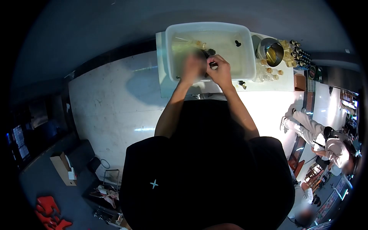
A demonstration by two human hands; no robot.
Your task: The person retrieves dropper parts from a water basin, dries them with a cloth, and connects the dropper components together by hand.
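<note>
Dark piece [213, 65] nearer our right hand [220, 71]

Over the tub [238, 63], our right hand pinches it, long axis unclear. Our left hand [193, 69] is just to its left, too blurred for us to tell whether it grips.

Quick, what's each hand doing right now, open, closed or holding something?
Left hand: blurred over the tub; grip cannot be told.
Right hand: fingers curled at a small dark item; whether it's gripped cannot be told.
</note>
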